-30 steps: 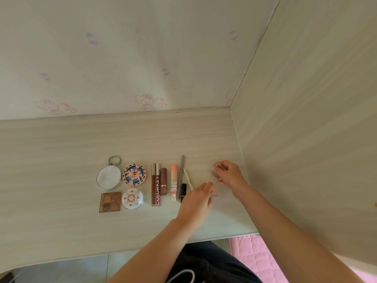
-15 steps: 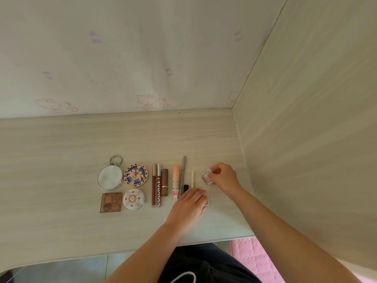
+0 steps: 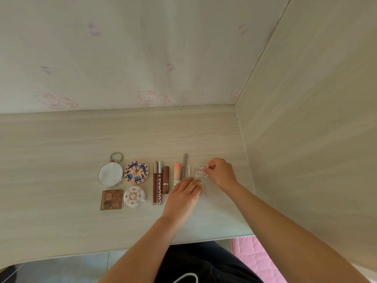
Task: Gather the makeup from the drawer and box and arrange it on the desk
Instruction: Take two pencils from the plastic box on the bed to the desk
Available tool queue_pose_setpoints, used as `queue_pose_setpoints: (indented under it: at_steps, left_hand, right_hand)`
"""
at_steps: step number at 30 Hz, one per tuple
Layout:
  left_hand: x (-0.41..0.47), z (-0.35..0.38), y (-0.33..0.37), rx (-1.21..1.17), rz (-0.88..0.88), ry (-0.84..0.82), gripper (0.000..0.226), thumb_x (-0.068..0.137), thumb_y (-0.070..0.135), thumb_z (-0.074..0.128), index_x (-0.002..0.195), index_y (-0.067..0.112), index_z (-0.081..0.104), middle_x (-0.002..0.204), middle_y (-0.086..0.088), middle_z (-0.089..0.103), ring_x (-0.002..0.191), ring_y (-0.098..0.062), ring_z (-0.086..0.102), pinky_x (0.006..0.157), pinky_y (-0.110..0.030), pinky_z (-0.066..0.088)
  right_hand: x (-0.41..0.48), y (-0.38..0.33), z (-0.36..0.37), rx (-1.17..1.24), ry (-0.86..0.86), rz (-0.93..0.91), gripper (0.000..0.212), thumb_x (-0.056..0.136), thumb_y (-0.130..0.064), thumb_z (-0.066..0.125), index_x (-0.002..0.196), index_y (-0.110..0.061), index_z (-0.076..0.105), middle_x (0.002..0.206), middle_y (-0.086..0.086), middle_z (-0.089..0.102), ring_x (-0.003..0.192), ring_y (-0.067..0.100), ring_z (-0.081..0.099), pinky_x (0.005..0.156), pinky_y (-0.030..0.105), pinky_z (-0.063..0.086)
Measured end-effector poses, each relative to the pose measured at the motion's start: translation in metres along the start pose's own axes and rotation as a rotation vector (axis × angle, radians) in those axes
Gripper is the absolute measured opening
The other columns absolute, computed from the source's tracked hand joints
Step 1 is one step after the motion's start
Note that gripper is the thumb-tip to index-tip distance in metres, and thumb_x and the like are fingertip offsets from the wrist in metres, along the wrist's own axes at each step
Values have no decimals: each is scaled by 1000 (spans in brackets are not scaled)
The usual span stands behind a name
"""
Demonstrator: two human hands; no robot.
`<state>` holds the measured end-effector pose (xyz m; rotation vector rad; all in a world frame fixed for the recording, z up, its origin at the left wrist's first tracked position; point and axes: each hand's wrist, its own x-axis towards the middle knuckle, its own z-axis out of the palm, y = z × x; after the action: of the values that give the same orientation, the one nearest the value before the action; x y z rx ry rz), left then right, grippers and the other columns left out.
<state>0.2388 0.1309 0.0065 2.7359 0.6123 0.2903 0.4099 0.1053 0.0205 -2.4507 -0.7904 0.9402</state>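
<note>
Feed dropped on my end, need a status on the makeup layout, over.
Right hand pinching clear glitter case, just right of white stick. Left hand flat on small clear case. Nothing in the way.

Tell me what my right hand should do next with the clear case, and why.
Probably let go: the right hand pinches the clear case, which seems to lie flat on the desk at the right end of the row, behind the small case under the left hand.
</note>
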Motion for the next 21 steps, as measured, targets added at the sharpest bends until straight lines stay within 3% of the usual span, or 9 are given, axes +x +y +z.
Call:
queue_pose_setpoints:
  at_steps: [3, 6, 12, 17, 21]
  left_hand:
    - [-1, 0, 1, 1, 4, 0, 26, 70, 10, 79, 95, 13, 70, 111, 2, 67, 107, -20, 62, 94, -32, 50]
    - [-4, -3, -1, 6, 6, -22, 29, 73, 14, 78, 100, 14, 69, 116, 1, 65, 111, -20, 61, 97, -33, 49]
    - [-18, -14, -7, 51, 8, -111, 38, 80, 20, 73, 116, 13, 65, 128, -1, 60, 122, -23, 55, 100, -38, 48]
    - [-26, -26, -12, 93, 42, -165, 41, 89, 22, 62, 129, 11, 58, 136, -3, 55, 131, -23, 47, 106, -42, 42]
    - [-39, -39, -19, 162, 154, -199, 48, 89, 25, 63, 134, 11, 54, 142, -5, 50, 136, -24, 41, 106, -45, 41]
  right_hand:
    - [-3, -3, 3, -34, 7, -30, 29, 84, -36, 68, 106, -19, 57, 92, -7, 59, 87, 16, 58, 73, 30, 48]
    - [-8, -1, 4, -7, 21, -39, 30, 85, -32, 67, 109, -17, 56, 94, -4, 60, 90, 17, 58, 77, 32, 49]
    - [-30, 12, 2, -46, 71, -105, 25, 92, -14, 51, 116, -10, 56, 111, 6, 57, 105, 23, 55, 83, 27, 43]
    - [-68, 25, 9, -173, 68, -145, 29, 95, -13, 41, 121, -10, 52, 124, 7, 51, 118, 24, 47, 92, 30, 43]
    - [-102, 29, 22, -201, 93, -77, 41, 97, -17, 41, 138, -15, 38, 142, 1, 37, 131, 16, 36, 100, 26, 36]
